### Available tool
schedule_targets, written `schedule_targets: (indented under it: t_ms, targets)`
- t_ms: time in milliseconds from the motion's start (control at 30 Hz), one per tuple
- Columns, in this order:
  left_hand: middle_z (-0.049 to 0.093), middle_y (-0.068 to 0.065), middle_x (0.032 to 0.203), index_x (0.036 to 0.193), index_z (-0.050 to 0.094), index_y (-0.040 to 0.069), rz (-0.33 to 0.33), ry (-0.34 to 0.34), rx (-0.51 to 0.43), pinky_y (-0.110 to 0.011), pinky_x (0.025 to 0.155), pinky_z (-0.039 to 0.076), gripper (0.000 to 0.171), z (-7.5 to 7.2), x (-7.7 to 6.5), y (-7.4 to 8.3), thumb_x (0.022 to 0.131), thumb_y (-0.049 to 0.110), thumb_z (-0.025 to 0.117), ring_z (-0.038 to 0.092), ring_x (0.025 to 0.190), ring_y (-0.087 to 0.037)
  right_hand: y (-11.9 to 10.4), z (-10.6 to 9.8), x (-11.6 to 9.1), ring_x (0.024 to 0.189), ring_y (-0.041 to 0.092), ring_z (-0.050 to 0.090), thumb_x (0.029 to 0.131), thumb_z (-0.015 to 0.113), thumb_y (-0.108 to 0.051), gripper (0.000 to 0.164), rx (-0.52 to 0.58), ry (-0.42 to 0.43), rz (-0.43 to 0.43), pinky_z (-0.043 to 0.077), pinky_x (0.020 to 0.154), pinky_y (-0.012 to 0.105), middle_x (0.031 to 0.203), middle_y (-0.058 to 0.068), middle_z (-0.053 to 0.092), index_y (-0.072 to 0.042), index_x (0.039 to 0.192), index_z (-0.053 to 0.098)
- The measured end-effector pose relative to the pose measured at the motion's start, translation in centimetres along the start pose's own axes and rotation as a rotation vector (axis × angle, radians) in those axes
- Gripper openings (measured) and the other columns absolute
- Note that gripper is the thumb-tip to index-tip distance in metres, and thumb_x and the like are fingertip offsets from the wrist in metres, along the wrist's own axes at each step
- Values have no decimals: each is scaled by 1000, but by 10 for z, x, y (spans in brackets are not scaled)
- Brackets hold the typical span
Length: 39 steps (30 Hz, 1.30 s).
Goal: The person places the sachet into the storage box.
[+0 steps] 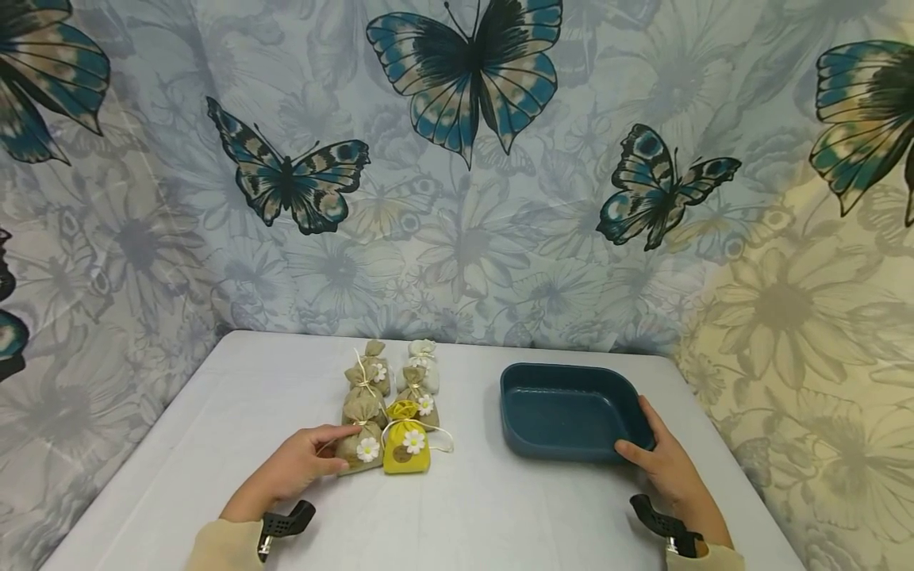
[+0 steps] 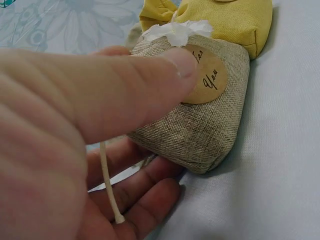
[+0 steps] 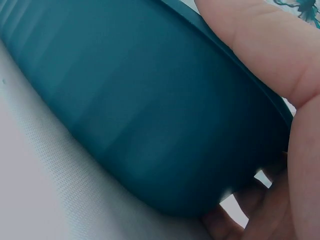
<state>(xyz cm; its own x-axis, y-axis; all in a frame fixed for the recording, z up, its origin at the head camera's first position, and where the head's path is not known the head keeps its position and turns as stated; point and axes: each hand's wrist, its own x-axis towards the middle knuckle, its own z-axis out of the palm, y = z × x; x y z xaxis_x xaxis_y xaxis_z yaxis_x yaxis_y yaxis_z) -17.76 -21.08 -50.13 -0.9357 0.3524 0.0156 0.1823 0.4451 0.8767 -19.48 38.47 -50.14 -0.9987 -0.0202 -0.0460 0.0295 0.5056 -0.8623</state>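
Observation:
My left hand point(image 1: 305, 461) grips a beige drawstring pouch point(image 1: 362, 434) from its left side, at the front of a cluster. In the left wrist view the thumb lies over the round "For You" label on this burlap pouch point(image 2: 210, 127), with fingers beneath. A yellow pouch point(image 1: 407, 460) with a white daisy stands beside it. On the right, my right hand point(image 1: 667, 460) holds a dark teal rectangular dish point(image 1: 564, 450) at its right end, thumb at the front rim. The right wrist view shows the dish's ribbed side wall point(image 3: 140, 100), the fingers curled around its end.
Behind the front pouches stand several more beige pouches point(image 1: 412, 382) and a white one point(image 1: 423, 349), in two rows. A white cloth point(image 1: 471, 515) covers the table. Butterfly-patterned fabric point(image 1: 471, 262) hangs right behind the table's back edge.

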Motion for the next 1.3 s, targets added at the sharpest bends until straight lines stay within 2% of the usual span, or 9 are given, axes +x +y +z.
schedule_targets:
  t_ms: [200,600,800,933,1167,1300]
  targets:
    - [60,-5,131,134,66,23,10,42,68,-50,98,43,51,6,1,0,85,22,81,52,122,-30,0,0,-1,145,49,-1,93,73,-27,103,0,5,-1,8,107,72,163,21,-4,-26,161,-4]
    - [58,-2,123,127,67,26,-46,81,41,-56,102,39,48,13,2,7,86,5,78,47,128,-32,3,0,-1,145,47,-4,92,74,-26,105,38,2,-8,5,108,71,163,18,-6,-24,161,-5]
    - [56,-3,126,124,66,24,-43,90,21,-58,103,38,43,11,0,6,87,4,77,44,131,-35,3,0,1,146,47,-3,92,75,-27,105,31,5,-15,5,108,71,164,17,-5,-24,161,-5]
    - [54,-8,131,119,65,20,-38,66,17,-59,103,37,37,7,0,6,87,6,78,41,134,-40,3,0,2,146,46,-4,92,75,-25,105,45,3,-9,5,108,70,164,17,-5,-25,161,-4]
    - [57,-6,131,115,66,23,-47,50,47,-57,101,39,35,3,2,7,86,10,79,45,130,-37,2,1,1,146,47,-3,92,75,-23,104,58,9,-9,5,108,70,163,18,-4,-23,161,-3]
    - [57,-7,133,116,66,24,-34,48,41,-61,103,36,34,-1,3,7,86,12,78,42,133,-38,2,0,1,146,46,-4,92,74,-21,104,87,-4,-5,6,109,70,164,17,-6,-25,161,-4]
